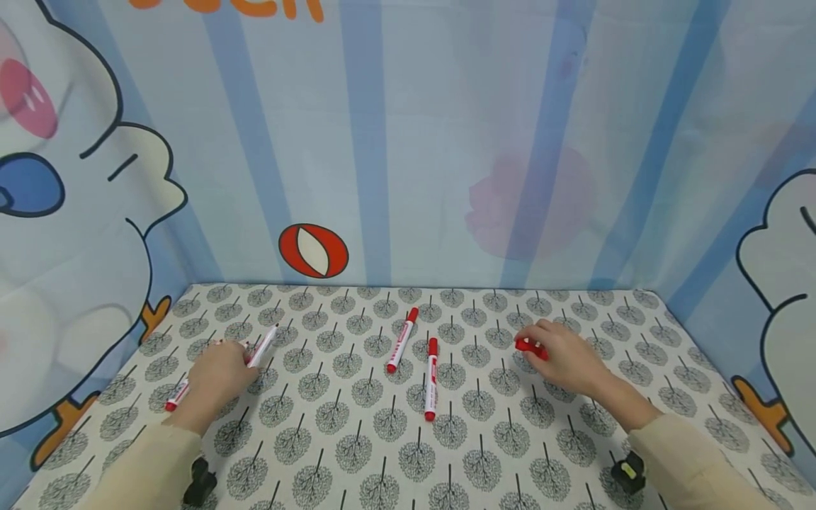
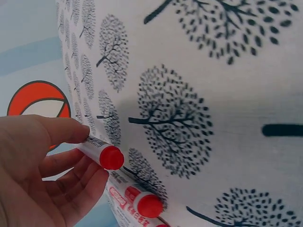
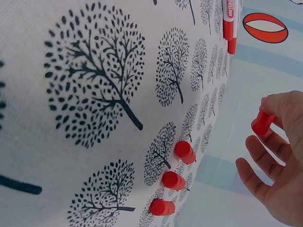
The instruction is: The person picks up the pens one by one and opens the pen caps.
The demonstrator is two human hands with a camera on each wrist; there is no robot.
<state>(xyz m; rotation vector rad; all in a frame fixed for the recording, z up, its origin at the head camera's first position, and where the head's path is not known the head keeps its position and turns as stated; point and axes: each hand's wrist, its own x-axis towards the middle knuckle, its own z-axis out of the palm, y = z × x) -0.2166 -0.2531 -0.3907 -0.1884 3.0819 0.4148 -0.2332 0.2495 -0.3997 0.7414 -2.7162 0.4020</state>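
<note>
My left hand [image 1: 219,372] pinches a white marker [image 1: 263,346] by the barrel, its uncapped dark tip pointing away; the left wrist view shows that marker's red end [image 2: 111,157]. Below it lie more white markers [image 2: 120,203] with red ends, partly hidden by the hand. My right hand [image 1: 564,358] pinches a red marker cap [image 3: 263,122] between thumb and fingertips, the other fingers loosely bent. In the right wrist view, three red caps [image 3: 173,180] stand in a row on the patterned cloth. The head view mostly hides them behind the right hand.
Two capped red-and-white markers, one angled [image 1: 403,340] and one nearly straight [image 1: 431,379], lie mid-table between the hands. A tree-print cloth [image 1: 357,453] covers the table. A light blue cartoon backdrop [image 1: 427,142] rises along the back and sides.
</note>
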